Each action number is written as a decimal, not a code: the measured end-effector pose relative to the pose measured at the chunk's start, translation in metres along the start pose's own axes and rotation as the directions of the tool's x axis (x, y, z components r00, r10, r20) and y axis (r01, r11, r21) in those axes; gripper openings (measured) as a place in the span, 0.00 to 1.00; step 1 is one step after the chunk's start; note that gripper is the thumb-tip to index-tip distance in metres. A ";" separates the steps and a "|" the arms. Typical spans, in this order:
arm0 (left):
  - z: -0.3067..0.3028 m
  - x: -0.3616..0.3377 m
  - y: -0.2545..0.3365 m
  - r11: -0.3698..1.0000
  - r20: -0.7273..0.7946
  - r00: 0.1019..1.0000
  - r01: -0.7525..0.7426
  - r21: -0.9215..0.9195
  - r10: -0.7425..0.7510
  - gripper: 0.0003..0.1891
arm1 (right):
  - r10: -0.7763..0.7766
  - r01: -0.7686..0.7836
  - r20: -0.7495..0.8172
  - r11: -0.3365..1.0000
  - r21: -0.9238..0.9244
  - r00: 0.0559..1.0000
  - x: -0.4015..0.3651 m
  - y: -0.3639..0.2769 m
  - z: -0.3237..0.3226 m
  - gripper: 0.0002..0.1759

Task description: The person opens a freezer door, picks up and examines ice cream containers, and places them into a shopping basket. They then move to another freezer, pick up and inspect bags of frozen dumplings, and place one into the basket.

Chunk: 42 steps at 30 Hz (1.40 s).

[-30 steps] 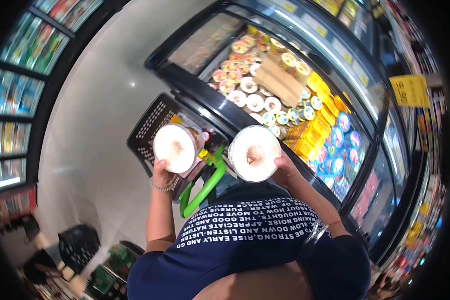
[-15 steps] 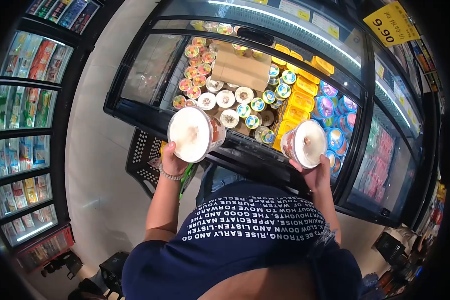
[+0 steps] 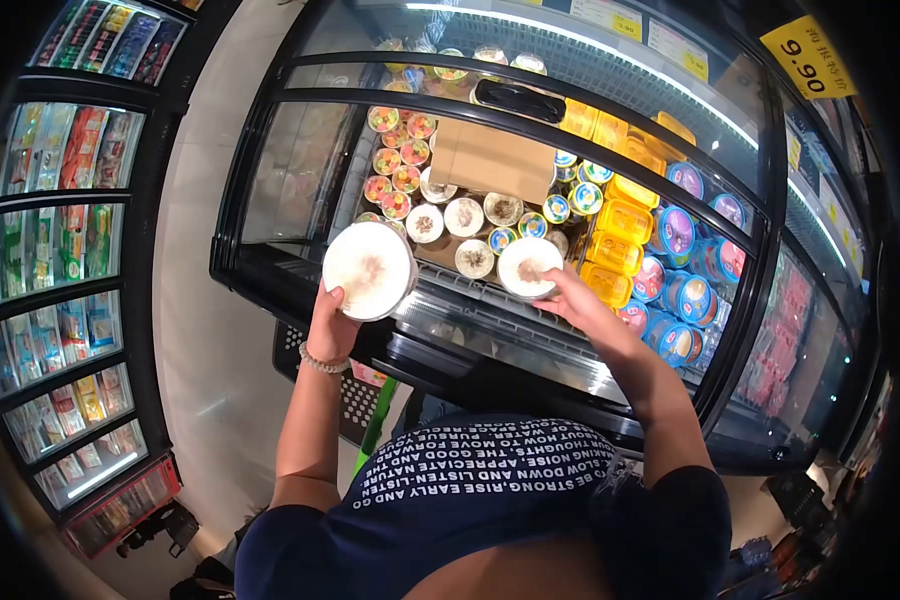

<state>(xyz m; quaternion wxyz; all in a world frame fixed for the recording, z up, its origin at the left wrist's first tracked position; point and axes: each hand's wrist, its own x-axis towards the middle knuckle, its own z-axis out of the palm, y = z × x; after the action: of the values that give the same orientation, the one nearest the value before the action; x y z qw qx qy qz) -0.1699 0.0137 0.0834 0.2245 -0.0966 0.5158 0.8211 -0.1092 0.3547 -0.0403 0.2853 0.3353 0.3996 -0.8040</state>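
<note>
My left hand [image 3: 334, 322] is closed around a large round tub [image 3: 370, 268] with a whitish, frosted lid, held up near the freezer's front edge. My right hand [image 3: 572, 298] grips a smaller-looking round tub [image 3: 526, 262] with a similar white top and a brownish middle. It is over the inside of the open chest freezer [image 3: 490, 345], close to several white-lidded tubs [image 3: 463, 216]. Small cups with blue-and-green lids [image 3: 556, 208] are just beyond that tub. My right fingers partly cover its near right side.
A cardboard box [image 3: 492, 158] lies among the cups. Colourful fruit-topped cups [image 3: 395, 205], yellow packs [image 3: 625, 220] and blue-and-pink tubs [image 3: 676, 230] fill the freezer. Its glass lid has a black handle [image 3: 518, 100]. A dark perforated basket [image 3: 358, 405] stands below; glass-door fridges [image 3: 55, 235] line the left.
My right hand has moved its tub left and forward over the freezer's inside. The left tub has shifted slightly left, its lid now facing me more. The view has moved a little.
</note>
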 end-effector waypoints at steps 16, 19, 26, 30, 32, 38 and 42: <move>-0.079 0.019 0.031 0.995 -0.283 0.955 0.084 -0.050 -0.095 0.39 | -0.010 0.036 -0.252 0.995 0.098 0.968 0.291 0.061 0.024 0.29; -0.074 0.040 0.038 0.980 -0.232 0.966 0.148 0.137 -0.113 0.39 | -0.035 0.011 -0.383 0.998 -0.065 0.923 0.297 0.078 0.015 0.26; -0.081 0.119 0.054 0.899 -0.127 0.970 0.242 0.365 -0.209 0.29 | -0.322 0.103 -0.306 0.820 -0.563 0.896 0.287 0.059 0.061 0.46; -0.074 0.135 0.054 0.933 -0.179 0.964 0.241 0.266 -0.198 0.28 | -0.339 0.061 -0.297 0.744 -0.666 0.893 0.317 0.050 0.084 0.52; -0.073 0.136 0.054 0.917 -0.178 0.959 0.268 0.295 -0.222 0.28 | -0.235 -0.094 -0.334 0.676 -0.731 0.913 0.315 0.030 0.101 0.54; -0.082 0.146 0.054 0.888 -0.188 0.935 0.346 0.302 -0.300 0.28 | -0.216 -0.312 -0.400 0.349 -0.884 0.891 0.313 0.007 0.142 0.50; -0.083 0.162 0.046 0.830 -0.219 0.880 0.472 0.296 -0.422 0.29 | -0.255 -0.263 -0.396 0.430 -0.864 0.882 0.301 0.020 0.123 0.46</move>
<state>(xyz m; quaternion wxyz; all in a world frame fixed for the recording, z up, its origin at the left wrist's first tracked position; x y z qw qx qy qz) -0.3399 -0.0333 0.0202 0.3859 -0.2334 0.6278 0.6345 -0.3175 0.1845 -0.2238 0.3150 0.3154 0.8213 -0.3560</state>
